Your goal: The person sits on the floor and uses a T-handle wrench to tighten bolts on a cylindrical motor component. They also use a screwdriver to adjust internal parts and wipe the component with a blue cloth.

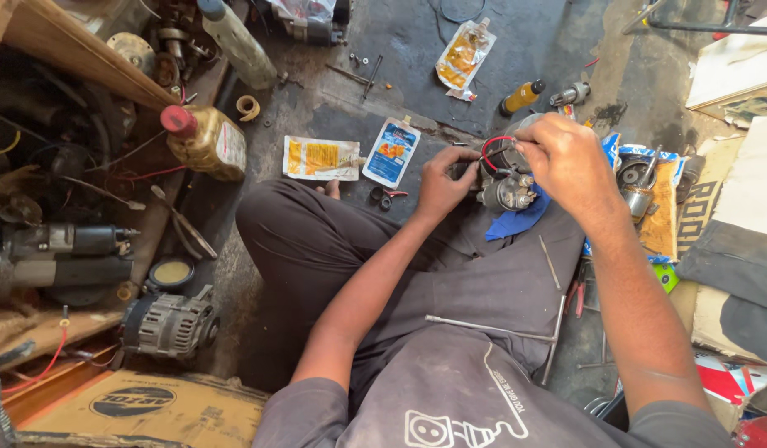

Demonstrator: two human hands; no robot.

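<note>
I sit cross-legged on a dark workshop floor. A grey metal starter motor [506, 192] with a red wire looped over its top rests on a blue cloth [516, 222] by my knee. My left hand [443, 181] grips the motor's left side. From above, my right hand [566, 159] closes its fingers on the motor's top end. A long metal T-handle wrench [500, 329] lies across my lap.
An alternator [168, 325] and a cardboard box [143, 406] sit at my left. Oil bottles [205, 141], foil pouches [321, 158] and a yellow can [522, 96] lie on the floor ahead. Red pliers [579, 297] and another motor part [637, 187] are at right.
</note>
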